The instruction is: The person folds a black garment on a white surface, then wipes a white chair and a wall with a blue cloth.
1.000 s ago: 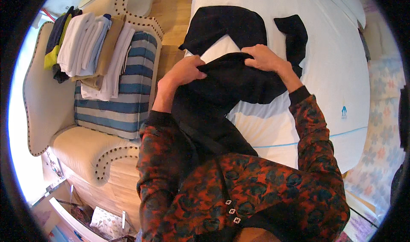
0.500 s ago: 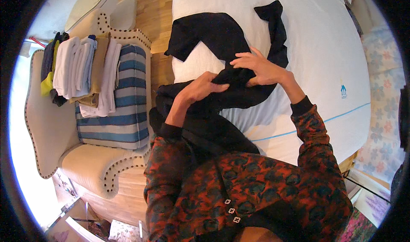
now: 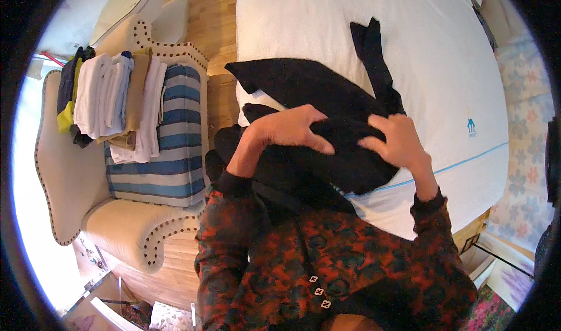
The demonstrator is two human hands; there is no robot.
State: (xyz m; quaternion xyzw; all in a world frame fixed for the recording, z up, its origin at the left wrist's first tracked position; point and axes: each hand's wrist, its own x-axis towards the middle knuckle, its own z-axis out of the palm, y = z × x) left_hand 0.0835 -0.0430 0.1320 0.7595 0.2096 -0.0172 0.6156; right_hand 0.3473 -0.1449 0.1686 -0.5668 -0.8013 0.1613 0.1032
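Observation:
A black garment (image 3: 327, 85) lies bunched across the near part of the bed, with a narrow sleeve-like end stretching away to the far right. Its exact kind is hard to make out in the folds. My left hand (image 3: 292, 129) grips the cloth, the thumb on top and some fingertips hidden in the folds. Across from it, my right hand (image 3: 400, 144) has curled fingers on the same garment near its right side. Dark fabric spans the gap between the two hands, and more black cloth lies close to my body under my left forearm.
The bed (image 3: 450, 68) has a white cover with a blue stripe. Left of it stands a cream studded armchair (image 3: 64, 155) with a striped cushion (image 3: 155, 176), holding a row of folded clothes (image 3: 114, 97). Wood floor (image 3: 213, 33) shows between them. A flowered curtain (image 3: 514, 150) hangs at right.
The garment has been drawn toward me, its far left part now lower and flatter. My right hand has moved nearer and to the right; my left hand has shifted slightly right, widening the gap.

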